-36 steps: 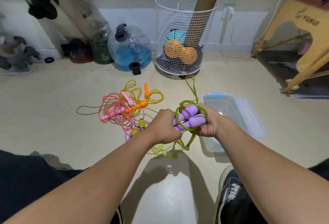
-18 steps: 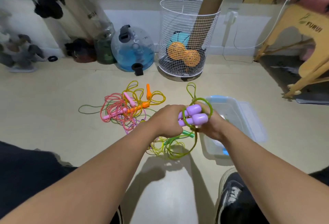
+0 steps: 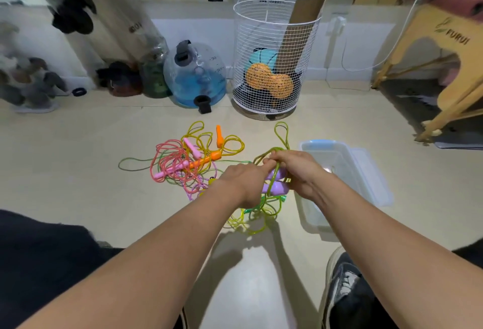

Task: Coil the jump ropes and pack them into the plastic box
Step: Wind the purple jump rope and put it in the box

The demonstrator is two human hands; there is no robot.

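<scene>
Wooden stool reads "FURUI"; both hands' fingers grasping green rope, purple handles.

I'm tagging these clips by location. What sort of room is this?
Probably a home exercise or play corner: jump ropes tangled on the bare floor, a wire basket holding balls, and a big water jug by the wall.
</scene>
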